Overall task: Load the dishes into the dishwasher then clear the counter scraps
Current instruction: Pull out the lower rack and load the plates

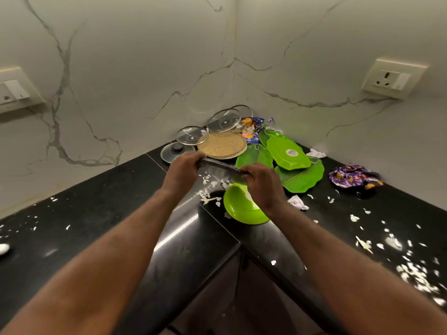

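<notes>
My left hand (pixel 181 174) and my right hand (pixel 263 186) each grip one end of a thin dark flat object (pixel 220 166), seen edge-on, over the corner of the black counter (pixel 101 213). Just under my right hand a bright green bowl (pixel 242 209) sits tilted on the counter with white scraps (pixel 208 197) around it. Behind it lie several green leaf-shaped plates (pixel 287 153), overlapping. A round tan-topped plate (pixel 222 145) and glass lids (pixel 191 135) are stacked in the corner. More white scraps (pixel 416 272) litter the counter at right.
A purple wrapper (pixel 353 177) lies at the right, a blue snack packet (pixel 251 131) against the corner wall, and crumpled paper (pixel 297 201) near the bowl. Wall sockets are mounted at the left (pixel 14 93) and right (pixel 394 78). Cabinet fronts (pixel 217 298) drop below the counter's inner edge.
</notes>
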